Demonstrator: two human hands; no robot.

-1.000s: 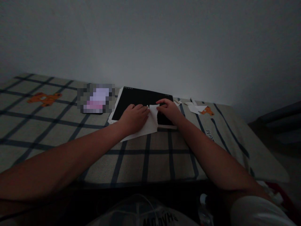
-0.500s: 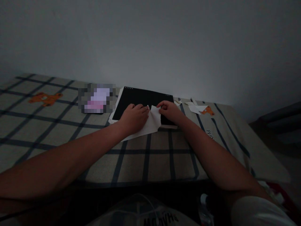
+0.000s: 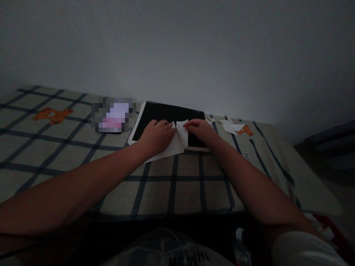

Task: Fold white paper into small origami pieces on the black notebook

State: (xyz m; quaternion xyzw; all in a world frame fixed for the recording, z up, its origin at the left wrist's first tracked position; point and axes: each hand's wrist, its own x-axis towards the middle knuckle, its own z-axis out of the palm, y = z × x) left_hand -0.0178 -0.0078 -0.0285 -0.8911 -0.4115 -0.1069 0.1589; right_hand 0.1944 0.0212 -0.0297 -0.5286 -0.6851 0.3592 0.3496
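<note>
A white sheet of paper [image 3: 177, 144] lies partly over a black pad [image 3: 174, 112] with a row of small holes along its far edge. A notch or tear shows at the sheet's far edge, between my hands. My left hand [image 3: 158, 136] presses on the paper left of that notch, its fingers together and gripping the sheet. On the other side, my right hand [image 3: 198, 129] pinches the paper's upper right part between thumb and fingers. White sheets stick out under the pad's left edge.
A phone [image 3: 112, 118], blurred out, lies on the checked tablecloth [image 3: 111, 173] to the left. Torn paper scraps [image 3: 233, 127] are at the right. A plain wall [image 3: 177, 51] stands behind the table. A clear bottle [image 3: 242, 247] is below the front edge.
My right hand has shifted slightly left with the paper's right part. The sheet's lower edge has moved a little up, away from me. My left hand has barely moved.
</note>
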